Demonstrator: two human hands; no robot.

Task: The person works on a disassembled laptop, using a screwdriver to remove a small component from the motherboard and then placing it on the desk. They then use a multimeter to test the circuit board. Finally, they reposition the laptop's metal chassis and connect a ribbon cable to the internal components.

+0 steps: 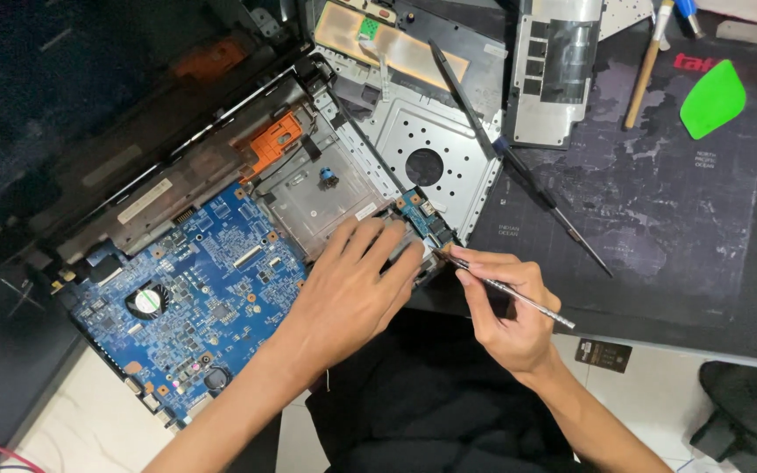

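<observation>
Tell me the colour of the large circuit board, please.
Blue; the circuit board shows best in the head view.

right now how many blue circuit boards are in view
2: the large blue board in the open laptop, left; the small blue board just above the hands. Others may be hidden.

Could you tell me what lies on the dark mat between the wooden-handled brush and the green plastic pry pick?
In the head view, only bare dark mat lies between the wooden-handled brush and the green plastic pry pick.
</observation>
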